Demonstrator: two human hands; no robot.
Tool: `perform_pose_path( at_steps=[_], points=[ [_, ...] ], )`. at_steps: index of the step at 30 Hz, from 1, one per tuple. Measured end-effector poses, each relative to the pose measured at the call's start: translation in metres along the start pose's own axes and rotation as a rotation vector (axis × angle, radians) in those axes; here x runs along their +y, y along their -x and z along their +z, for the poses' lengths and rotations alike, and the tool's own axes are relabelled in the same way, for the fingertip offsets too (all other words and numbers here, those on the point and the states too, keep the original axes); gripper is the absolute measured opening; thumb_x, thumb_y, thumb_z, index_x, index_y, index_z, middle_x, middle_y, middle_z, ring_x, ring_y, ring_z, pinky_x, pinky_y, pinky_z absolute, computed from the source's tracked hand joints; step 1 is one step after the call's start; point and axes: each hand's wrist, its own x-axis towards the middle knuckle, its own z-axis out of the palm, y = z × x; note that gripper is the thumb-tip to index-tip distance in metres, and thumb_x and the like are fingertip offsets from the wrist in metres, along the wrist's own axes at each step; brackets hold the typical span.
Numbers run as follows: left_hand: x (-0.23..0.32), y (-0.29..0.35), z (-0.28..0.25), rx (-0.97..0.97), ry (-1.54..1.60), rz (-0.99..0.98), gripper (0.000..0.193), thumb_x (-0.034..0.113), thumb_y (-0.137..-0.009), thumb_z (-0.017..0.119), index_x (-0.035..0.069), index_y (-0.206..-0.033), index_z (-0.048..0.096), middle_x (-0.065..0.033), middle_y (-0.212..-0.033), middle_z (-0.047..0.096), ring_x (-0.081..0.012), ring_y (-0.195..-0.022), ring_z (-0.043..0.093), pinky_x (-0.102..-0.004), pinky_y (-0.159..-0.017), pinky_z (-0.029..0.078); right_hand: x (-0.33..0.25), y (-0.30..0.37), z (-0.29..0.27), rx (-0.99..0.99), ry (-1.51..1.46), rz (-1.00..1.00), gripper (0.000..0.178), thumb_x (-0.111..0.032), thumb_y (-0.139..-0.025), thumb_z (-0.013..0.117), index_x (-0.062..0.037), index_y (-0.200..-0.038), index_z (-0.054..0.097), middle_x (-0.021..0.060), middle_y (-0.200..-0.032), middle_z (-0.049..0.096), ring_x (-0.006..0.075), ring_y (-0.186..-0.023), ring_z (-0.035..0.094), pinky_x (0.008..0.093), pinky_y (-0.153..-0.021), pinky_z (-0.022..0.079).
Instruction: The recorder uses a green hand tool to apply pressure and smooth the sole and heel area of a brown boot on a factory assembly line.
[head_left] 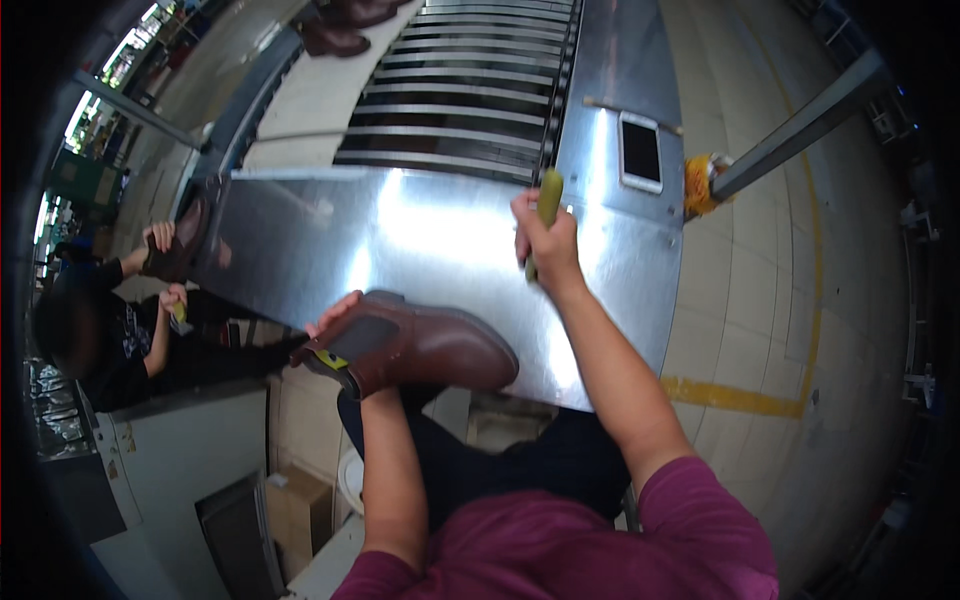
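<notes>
A brown leather ankle boot [430, 348] lies tilted over the near edge of the shiny metal table, its toe to the right. It has a dark elastic side panel and a yellow-green tab at its opening. My left hand [335, 312] grips the boot's shaft from beneath; only some fingertips show, and the boot hides the rest. Above the table, right of the boot and apart from it, my right hand [548, 240] is closed around an olive-green stick [550, 197]. Both ends of the stick poke out of the fist.
A roller conveyor [450, 110] runs away beyond the metal table [290, 225]. A white phone [640, 152] lies at the far right. Several brown boots [335, 40] stand far left. On the left, another person [110, 330] holds a dark boot [180, 245]. A slanted post [800, 130] rises at right.
</notes>
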Motion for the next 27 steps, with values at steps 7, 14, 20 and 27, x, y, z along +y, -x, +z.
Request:
perform_pose_path(
  at_steps=[7,14,20,27],
  points=[
    [-0.017,0.004,0.015,0.171,-0.271,0.015,0.050,0.033,-0.107,0.037,-0.006,-0.126,0.062,-0.0206,-0.120,0.071,-0.0286,-0.114,0.067,-0.0407,-0.104,0.051,-0.001,0.006,-0.009,0.010,0.003,-0.011,0.026,-0.028,-0.099,0.072,-0.0042,-0.105,0.063,0.0001,-0.058,0.054,0.0091,-0.045,0.049,0.0255,-0.043,0.039],
    [-0.015,-0.007,0.006,0.127,-0.816,0.195,0.046,0.027,-0.103,0.042,-0.007,-0.116,0.070,-0.0179,-0.110,0.076,-0.0256,-0.099,0.071,-0.0379,-0.093,0.056,0.001,-0.001,-0.002,0.028,0.017,0.017,0.025,-0.031,-0.099,0.071,-0.0076,-0.103,0.064,-0.0035,-0.064,0.054,0.0067,-0.049,0.050,0.0253,-0.046,0.039],
    [-0.011,-0.004,0.018,0.076,-0.852,0.178,0.051,0.028,-0.108,0.033,-0.005,-0.113,0.072,-0.0156,-0.109,0.076,-0.0248,-0.100,0.071,-0.0352,-0.091,0.054,0.009,-0.004,-0.006,0.036,-0.015,-0.024,0.030,-0.029,-0.098,0.073,-0.0048,-0.111,0.061,-0.0001,-0.059,0.052,0.0095,-0.044,0.048,0.0253,-0.042,0.039],
    [-0.011,0.002,0.026,-0.060,-0.619,0.164,0.072,0.053,-0.111,0.029,-0.008,-0.138,0.055,-0.0227,-0.141,0.061,-0.0297,-0.127,0.062,-0.0406,-0.111,0.044,0.006,0.000,-0.004,0.012,-0.043,-0.017,0.028,-0.030,-0.100,0.071,-0.0048,-0.108,0.060,-0.0001,-0.060,0.051,0.0105,-0.045,0.047,0.0262,-0.043,0.040]
  ],
)
